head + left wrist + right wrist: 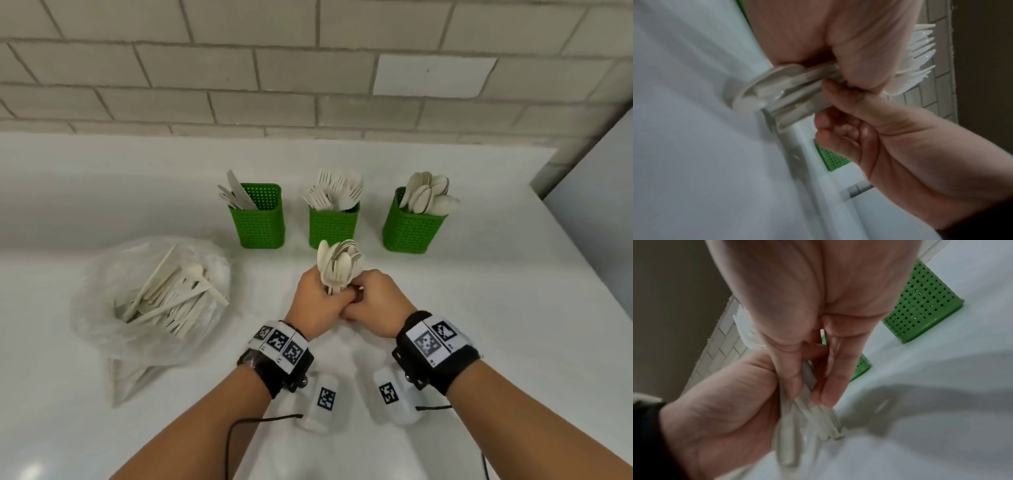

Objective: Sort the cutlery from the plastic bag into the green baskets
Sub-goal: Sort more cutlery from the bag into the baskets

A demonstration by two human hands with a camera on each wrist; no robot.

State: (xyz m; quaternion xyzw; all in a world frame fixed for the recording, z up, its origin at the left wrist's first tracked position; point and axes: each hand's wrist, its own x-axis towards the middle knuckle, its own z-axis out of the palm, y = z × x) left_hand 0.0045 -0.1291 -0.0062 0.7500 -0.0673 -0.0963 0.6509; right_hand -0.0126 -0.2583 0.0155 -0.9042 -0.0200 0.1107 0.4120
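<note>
From the head camera, I see my left hand [317,301] and right hand [373,301] pressed together just in front of the middle green perforated plastic basket [334,228], both curled round the handles of an upright bundle of cream plastic spoons [339,265]; the handles are hidden inside my fists. The bowls fan out above my knuckles. The middle basket holds white forks, the left green basket [260,226] knives, the right green basket [412,231] more spoons. The crumpled clear plastic bag [150,301] lies to my left on the white counter [496,308], with pale cutlery inside that I can only partly make out through the film.

Through the left wrist camera, blur softens everything. My left fingers [863,53] wrap the bundle, whose handle ends touch the counter; my right fingertips [830,91] curl against the handles from below. Fork tines show behind my hand.

On the right wrist camera, my right thumb and fingers [830,369] pinch the blurred handles, my left palm closed round them beneath. Only parts of two green baskets show.
</note>
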